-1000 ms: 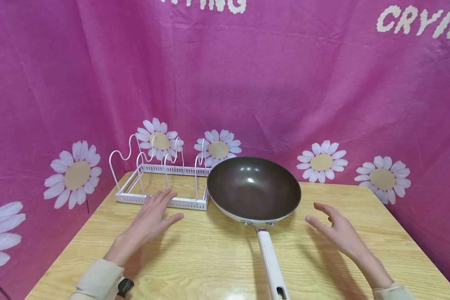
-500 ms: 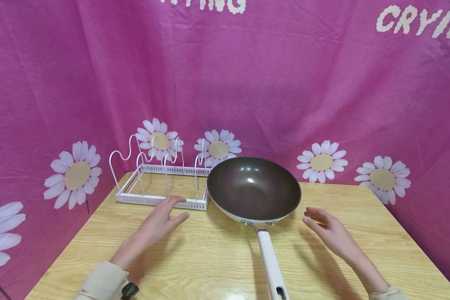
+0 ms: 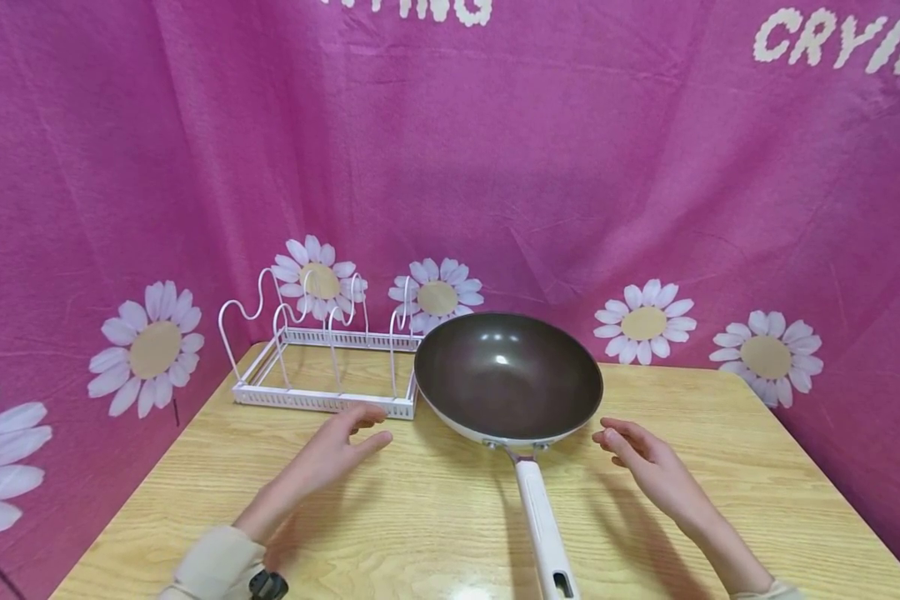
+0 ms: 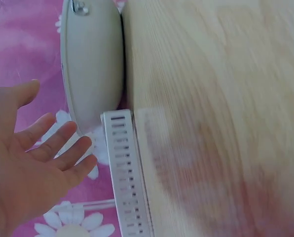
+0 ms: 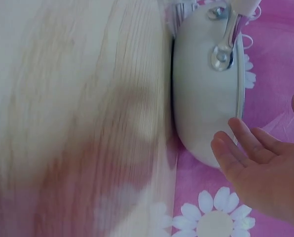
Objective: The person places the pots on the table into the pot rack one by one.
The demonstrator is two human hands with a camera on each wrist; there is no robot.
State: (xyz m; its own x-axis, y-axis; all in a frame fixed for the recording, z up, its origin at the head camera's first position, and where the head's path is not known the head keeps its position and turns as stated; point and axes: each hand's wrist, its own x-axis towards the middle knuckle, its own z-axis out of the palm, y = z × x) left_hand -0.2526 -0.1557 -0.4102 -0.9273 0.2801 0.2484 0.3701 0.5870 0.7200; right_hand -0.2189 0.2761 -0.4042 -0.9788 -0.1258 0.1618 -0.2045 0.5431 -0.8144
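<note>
A frying pan (image 3: 508, 379) with a dark inside, a pale outside and a white handle (image 3: 543, 529) rests on the wooden table, its handle toward the front edge. To its left stands a white wire rack (image 3: 322, 400) with wavy upright dividers. My left hand (image 3: 330, 454) hovers in front of the rack's near right corner, fingers relaxed and holding nothing; the left wrist view shows its fingers (image 4: 53, 145) loosely spread. My right hand (image 3: 656, 471) is just right of the pan's rim, also holding nothing. In the right wrist view its fingertips (image 5: 234, 122) overlap the pan's side.
The wooden table (image 3: 420, 517) has a pink curtain (image 3: 495, 167) with white daisies and lettering behind it and along its sides. A black watch-like band (image 3: 267, 585) sits at the left sleeve.
My left hand has moved right and toward the front, away from over the rack's near rail. My right hand has moved left, closer to the pan. Pan and rack stay put.
</note>
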